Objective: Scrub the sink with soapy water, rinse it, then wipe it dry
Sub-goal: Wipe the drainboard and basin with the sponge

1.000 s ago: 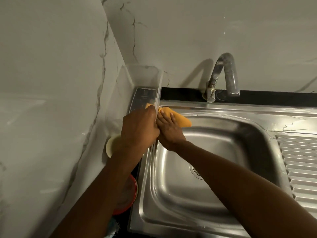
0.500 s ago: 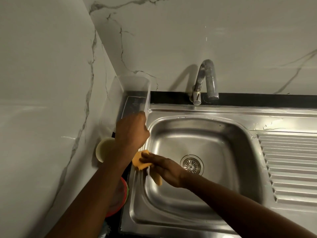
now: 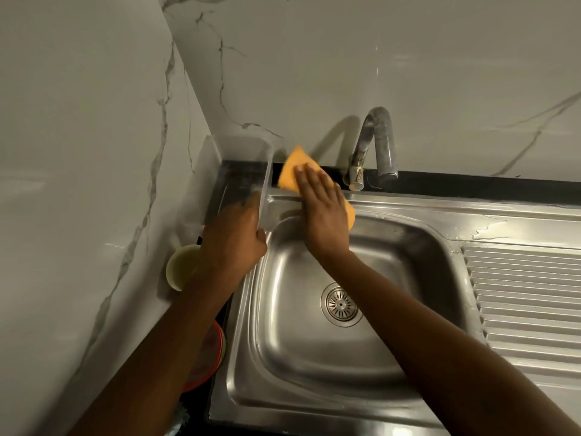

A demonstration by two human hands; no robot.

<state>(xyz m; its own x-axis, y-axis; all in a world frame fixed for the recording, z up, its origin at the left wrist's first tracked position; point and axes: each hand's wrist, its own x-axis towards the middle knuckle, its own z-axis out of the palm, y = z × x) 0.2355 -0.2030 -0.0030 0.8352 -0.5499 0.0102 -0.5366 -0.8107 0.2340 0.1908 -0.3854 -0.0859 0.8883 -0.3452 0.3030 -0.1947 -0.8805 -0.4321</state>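
Where two grey-veined marble walls [image 3: 94, 152] meet in the corner, we've got a stainless steel sink [image 3: 314, 357] set into a black counter [image 3: 471, 185] — brushed, shiny, a rounded-square basin with a round slotted drain strainer [image 3: 341, 305] in its floor and a ribbed drainboard [image 3: 528, 294] off to the right. Wet streaks glint on the rim near those ribs. A curved, dull metal tap [image 3: 379, 143] arches over the back edge. Left of the sink stands a clear plastic container [image 3: 248, 152], straight-walled, the dark counter showing through it; what it holds, I cannot tell. Beside it by the wall sits a pale green cup [image 3: 180, 267], and nearer the camera a red-rimmed stack of dishes [image 3: 220, 347], mostly hidden under the forearm. Now the hands: the left grip [image 3: 232, 237] is clenched around the container's sink-side wall, fingers inside seen through the plastic, thumb outside. The right grip [image 3: 323, 212] is released, fingers straight and together, palm pressing an orange cloth [image 3: 289, 173] flat against the sink's back rim, at the back-left corner, just left of the tap; one corner of the cloth sticks up toward the wall.
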